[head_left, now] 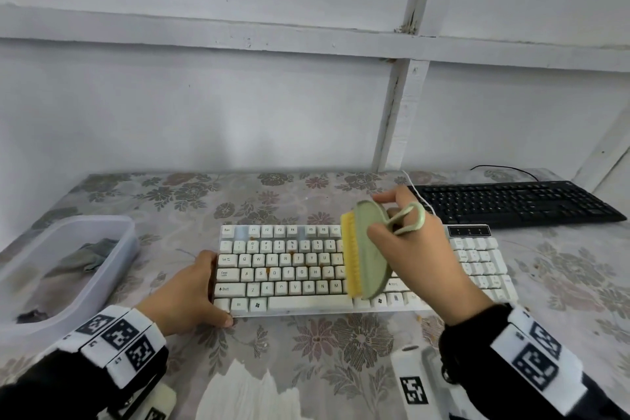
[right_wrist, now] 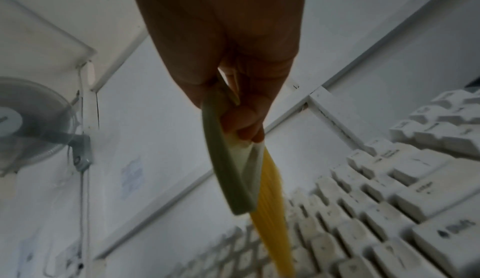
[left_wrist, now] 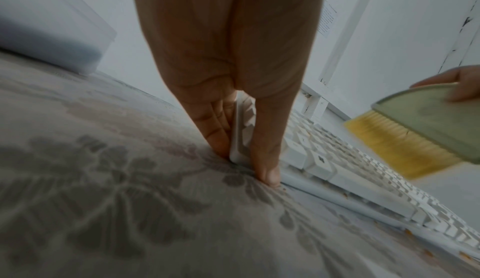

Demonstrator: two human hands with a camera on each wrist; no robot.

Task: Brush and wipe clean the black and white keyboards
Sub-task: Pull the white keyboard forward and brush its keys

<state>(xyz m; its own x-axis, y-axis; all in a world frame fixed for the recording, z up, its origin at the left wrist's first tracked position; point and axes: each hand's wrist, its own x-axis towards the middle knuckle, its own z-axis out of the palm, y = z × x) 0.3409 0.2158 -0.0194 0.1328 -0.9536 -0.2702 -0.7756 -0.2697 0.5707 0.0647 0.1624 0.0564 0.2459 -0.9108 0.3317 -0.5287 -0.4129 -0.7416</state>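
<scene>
The white keyboard lies in the middle of the flowered table, with brown specks on some of its keys. My left hand holds its front left corner, fingers along the left end and thumb along the front edge. My right hand grips a green brush by its loop handle. The brush is tipped on edge just above the keys right of centre, its yellow bristles pointing left. The black keyboard lies at the back right, untouched.
A clear plastic tub with a grey cloth in it stands at the left. Brown crumbs lie on the tablecloth by the keyboard's front edge. A white wall runs close behind the table, with a fan mounted on it.
</scene>
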